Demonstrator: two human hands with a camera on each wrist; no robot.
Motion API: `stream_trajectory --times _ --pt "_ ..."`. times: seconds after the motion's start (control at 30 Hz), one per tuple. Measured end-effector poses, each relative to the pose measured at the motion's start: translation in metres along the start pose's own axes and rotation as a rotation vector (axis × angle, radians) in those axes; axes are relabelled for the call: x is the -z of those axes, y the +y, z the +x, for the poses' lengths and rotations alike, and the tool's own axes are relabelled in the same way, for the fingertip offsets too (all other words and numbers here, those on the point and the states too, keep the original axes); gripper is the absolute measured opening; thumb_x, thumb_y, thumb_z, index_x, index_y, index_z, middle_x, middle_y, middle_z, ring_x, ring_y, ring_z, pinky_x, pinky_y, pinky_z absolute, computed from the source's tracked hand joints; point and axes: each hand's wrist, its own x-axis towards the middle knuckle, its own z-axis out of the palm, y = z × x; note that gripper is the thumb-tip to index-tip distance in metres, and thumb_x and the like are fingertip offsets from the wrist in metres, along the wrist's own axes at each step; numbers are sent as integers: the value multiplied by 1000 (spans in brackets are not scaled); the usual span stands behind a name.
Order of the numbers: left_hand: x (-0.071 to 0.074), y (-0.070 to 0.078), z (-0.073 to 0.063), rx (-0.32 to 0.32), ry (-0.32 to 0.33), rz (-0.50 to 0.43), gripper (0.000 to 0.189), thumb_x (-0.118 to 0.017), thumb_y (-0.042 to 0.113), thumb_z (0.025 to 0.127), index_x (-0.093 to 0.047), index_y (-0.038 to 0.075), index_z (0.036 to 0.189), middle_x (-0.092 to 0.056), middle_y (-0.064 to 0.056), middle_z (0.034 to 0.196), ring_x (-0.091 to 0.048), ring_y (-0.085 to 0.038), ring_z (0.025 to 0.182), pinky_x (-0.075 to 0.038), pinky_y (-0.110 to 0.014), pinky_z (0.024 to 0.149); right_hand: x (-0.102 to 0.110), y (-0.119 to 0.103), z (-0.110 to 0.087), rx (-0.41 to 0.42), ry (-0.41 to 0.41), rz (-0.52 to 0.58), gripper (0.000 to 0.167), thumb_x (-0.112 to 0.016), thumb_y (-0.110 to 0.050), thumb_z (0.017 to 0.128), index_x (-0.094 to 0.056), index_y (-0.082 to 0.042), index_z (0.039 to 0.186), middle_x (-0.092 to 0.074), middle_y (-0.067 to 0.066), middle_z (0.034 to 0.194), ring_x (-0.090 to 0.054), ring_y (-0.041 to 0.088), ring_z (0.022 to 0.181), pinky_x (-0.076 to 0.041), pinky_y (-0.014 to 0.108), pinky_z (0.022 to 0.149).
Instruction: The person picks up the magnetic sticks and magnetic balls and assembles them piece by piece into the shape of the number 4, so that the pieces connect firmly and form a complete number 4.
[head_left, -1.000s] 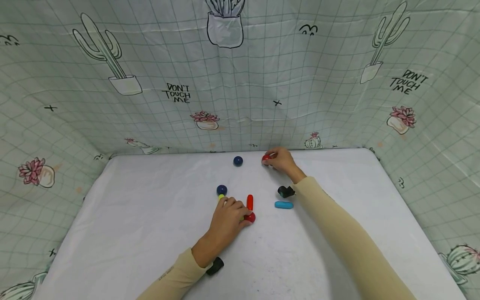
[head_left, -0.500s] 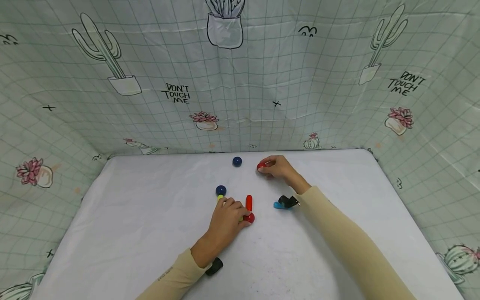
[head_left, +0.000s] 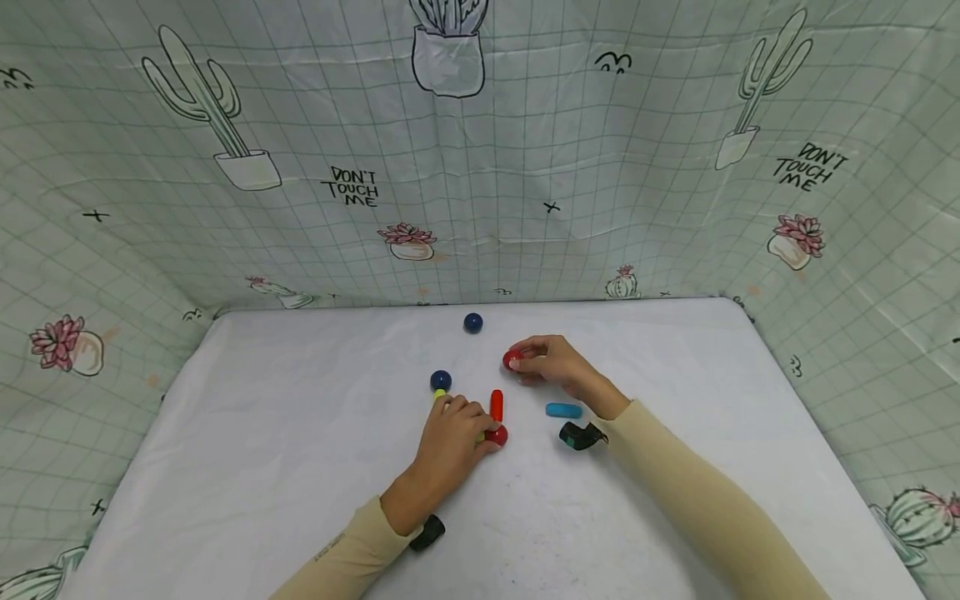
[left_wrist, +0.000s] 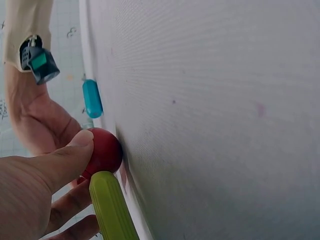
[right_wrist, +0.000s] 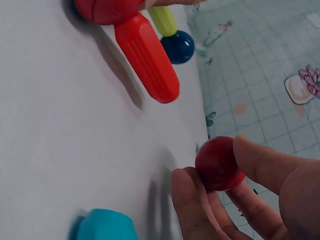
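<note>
My left hand [head_left: 450,437] grips a joined piece by its red ball [left_wrist: 106,152], thumb and fingers on either side. From that ball a red stick [right_wrist: 150,60] points away toward the back, and a yellow-green stick [left_wrist: 114,207] runs under the left fingers. A dark blue ball [head_left: 441,380] sits on a yellow-green end beyond the left knuckles; the hand hides the part between. My right hand [head_left: 558,365] pinches a loose red ball [right_wrist: 217,164] between thumb and fingers, held behind and slightly right of the red stick's free tip.
A light blue stick [head_left: 563,410] lies on the white-covered table [head_left: 300,467], just in front of the right hand. Another dark blue ball [head_left: 472,322] rests near the back edge. A patterned cloth [head_left: 480,167] hangs behind the table. Each wrist carries a small black camera [head_left: 579,436].
My right hand has brought the red ball from the back edge toward me and slightly left, nearer the red stick. The left hand keeps its hold and place.
</note>
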Motion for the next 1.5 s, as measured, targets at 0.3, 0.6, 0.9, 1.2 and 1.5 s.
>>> stream_trajectory --times 0.3,0.6,0.9,1.2,1.5 --pt "-1 0 -1 -1 12 -8 27 -92 35 83 -85 21 105 -76 4 96 -60 -18 96 -47 -43 102 -8 8 -7 21 2 21 33 -73 -7 100 -68 4 131 -66 17 116 -70 21 97 -62 33 88" --pt "0 0 -1 -6 18 -29 28 -93 35 82 -85 19 104 -75 2 96 -59 -18 96 -46 -43 101 -18 8 -8 14 -27 43 35 -74 -5 100 -67 6 133 -67 18 118 -72 19 97 -62 35 89" --pt "0 0 -2 -12 23 -14 27 -93 34 81 -85 20 102 -74 3 94 -59 -18 95 -46 -42 102 -24 8 -7 29 -35 49 34 -73 -4 100 -67 7 131 -69 17 114 -73 17 95 -63 35 88" --pt "-1 1 -2 -31 55 9 27 -95 34 79 -85 19 100 -74 3 93 -59 -18 94 -46 -41 100 -25 8 -8 20 -60 64 34 -71 -5 101 -66 7 132 -67 20 118 -74 17 91 -63 33 83" --pt "-2 1 -3 -28 56 -5 27 -95 33 79 -84 19 100 -74 3 93 -59 -18 95 -47 -43 101 -26 12 -8 24 -89 76 32 -72 -4 100 -66 9 129 -68 17 110 -75 14 83 -63 32 81"
